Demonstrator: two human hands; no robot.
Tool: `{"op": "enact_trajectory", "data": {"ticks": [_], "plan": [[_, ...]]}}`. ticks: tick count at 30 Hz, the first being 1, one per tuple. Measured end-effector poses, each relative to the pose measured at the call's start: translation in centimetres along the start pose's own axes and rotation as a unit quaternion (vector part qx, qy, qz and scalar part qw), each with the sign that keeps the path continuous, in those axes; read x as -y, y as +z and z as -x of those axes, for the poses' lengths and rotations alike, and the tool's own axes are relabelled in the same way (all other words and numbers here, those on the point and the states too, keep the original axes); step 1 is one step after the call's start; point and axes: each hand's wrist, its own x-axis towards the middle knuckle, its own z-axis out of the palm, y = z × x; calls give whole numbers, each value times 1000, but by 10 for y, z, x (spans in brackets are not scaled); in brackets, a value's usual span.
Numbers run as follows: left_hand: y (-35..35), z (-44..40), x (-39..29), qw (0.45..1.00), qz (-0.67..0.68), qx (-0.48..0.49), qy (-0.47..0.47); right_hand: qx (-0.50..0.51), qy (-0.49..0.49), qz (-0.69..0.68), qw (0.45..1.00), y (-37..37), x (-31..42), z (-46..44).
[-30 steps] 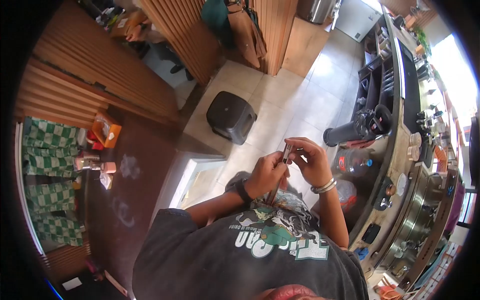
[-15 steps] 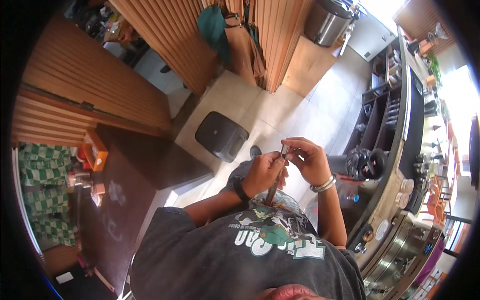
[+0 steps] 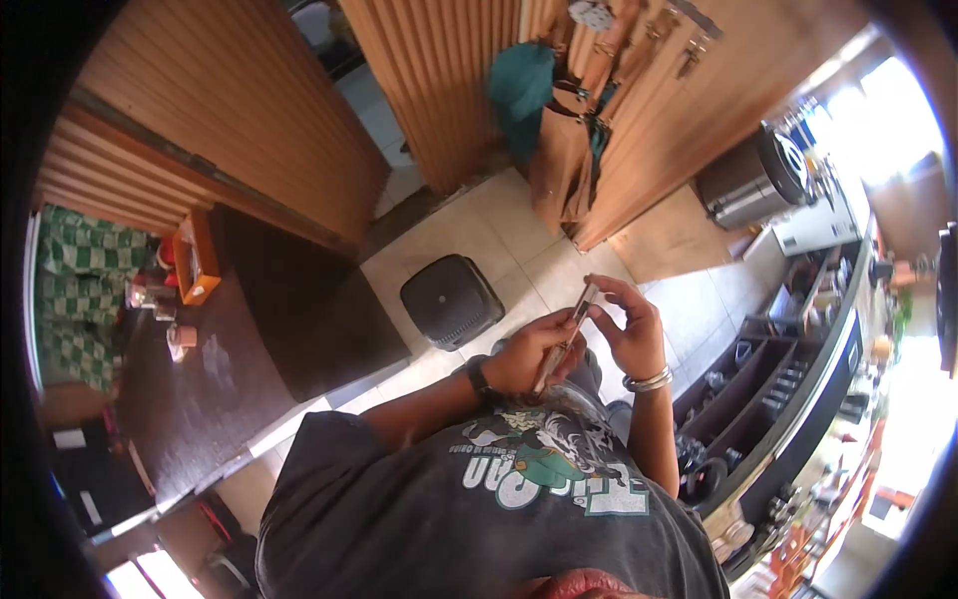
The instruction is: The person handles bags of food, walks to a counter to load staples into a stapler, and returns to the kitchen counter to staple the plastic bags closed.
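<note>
Both hands are in front of my chest in the head view, on one slim, stick-like object (image 3: pixel 584 303) with a pale, shiny surface; its exact kind is unclear. My left hand (image 3: pixel 524 356), with a black band at the wrist, is closed around its middle and lower part. My right hand (image 3: pixel 635 331), wearing silver bangles, pinches the upper end between thumb and fingers. The object tilts, its lower end pointing toward my dark printed T-shirt (image 3: pixel 479 489). Part of it is hidden behind the left fingers.
A black bin (image 3: pixel 449 299) stands on the tiled floor ahead. To the left is a dark brown counter (image 3: pixel 225 399) bearing an orange box (image 3: pixel 197 262). Aprons (image 3: pixel 562 165) hang on the wooden wall. A steel urn (image 3: pixel 748 185) and shelves (image 3: pixel 743 384) line the right.
My view has turned, so the aprons and urn appear farther right and lower. The hands still hold the slim object, now showing more of its length below the left fingers.
</note>
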Motion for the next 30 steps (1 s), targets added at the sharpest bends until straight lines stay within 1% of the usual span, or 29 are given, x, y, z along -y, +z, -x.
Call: {"op": "enact_trajectory", "data": {"ticks": [1,2,3,4,5,6,7,8,9,10,11,12,13,14,15,16,17,18,19,20,22,23,24,25,26,27,28,29,30], "plan": [[-10,-6,-8,1000,8,5,24,17,-3,-2,1000,6,0,-17],[-13,-12,-18,999,14,-5,39,-9,23,-91,996,14,3,-35],[-16,-19,-31,994,76,-18,74,-33,50,-178,982,19,5,-55],[-21,-27,-44,984,137,-28,111,-12,44,-180,983,17,5,-75],[-31,-35,-58,977,147,-33,152,33,-26,-95,995,15,6,-95],[-41,-46,-73,972,151,-44,174,78,-99,-12,992,14,4,-114],[-51,-57,-92,955,166,-65,238,85,-198,56,975,19,-8,-134],[-60,-68,-108,934,181,-85,297,102,-209,48,971,23,-15,-155],[-68,-80,-124,909,228,-67,343,139,-302,73,940,24,-19,-175],[-68,-89,-138,904,225,-73,357,166,-395,96,898,25,-23,-197],[-67,-98,-151,892,233,-91,375,165,-371,63,912,29,-26,-209],[-67,-107,-170,881,238,-104,396,167,-385,58,906,26,-25,-231],[-65,-111,-184,883,206,-129,402,166,-412,37,895,23,-22,-253],[-67,-117,-193,877,205,-131,415,170,-434,17,885,21,-21,-270],[-72,-123,-199,873,160,-138,440,192,-412,-11,891,20,-25,-286],[-75,-127,-203,867,117,-149,462,205,-417,-17,885,19,-15,-301],[-69,-125,-209,862,90,-170,470,193,-352,-35,915,20,2,-312],[-69,-126,-210,854,95,-179,479,181,-287,-49,939,23,14,-326],[-71,-125,-212,852,50,-218,473,186,-313,-46,930,29,14,-342],[-73,-124,-213,848,5,-256,464,197,-318,-51,926,36,16,-353],[-75,-120,-212,843,-12,-258,472,228,-343,-84,907,50,20,-370],[-74,-120,-214,843,-10,-256,473,271,-330,-96,899,57,13,-375],[-73,-120,-216,843,-8,-253,474,281,-336,-100,894,60,12,-376],[-72,-118,-219,833,-20,-269,482,338,-222,-184,896,64,13,-375],[-76,-116,-221,827,-19,-275,491,387,-102,-261,879,68,14,-377],[-80,-113,-223,824,-33,-282,490,410,-56,-325,851,74,15,-381],[-84,-110,-226,823,-46,-287,489,418,-59,-324,847,79,18,-385],[-87,-106,-230,818,-46,-290,495,432,-30,-339,835,84,22,-390],[-90,-102,-235,820,-70,-300,482,444,-2,-354,823,90,26,-396]]}}
